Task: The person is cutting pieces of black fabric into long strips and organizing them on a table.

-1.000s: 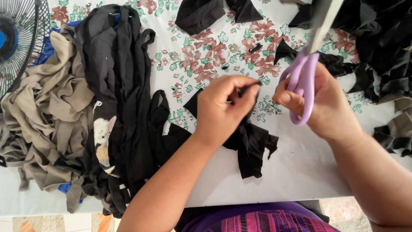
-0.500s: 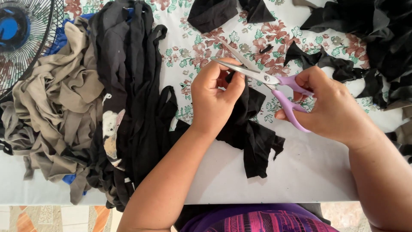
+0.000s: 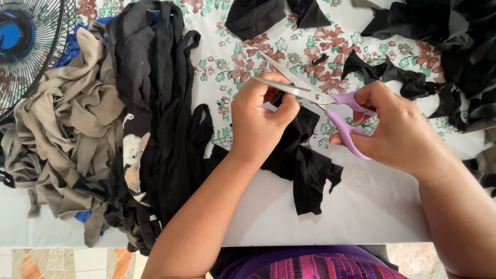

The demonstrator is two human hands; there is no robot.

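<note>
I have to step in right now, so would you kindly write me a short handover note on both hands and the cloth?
Left hand: pinches a black cloth piece just under the blades.
Right hand: grip on the purple-handled scissors, blades open over the cloth.
Where things are: black cut pieces at the table's far edge; a black and tan cloth heap on the left; a fan at far left.
Done: several pieces cut off.
Left: this cut is not closed; the heap looks uncut.
</note>
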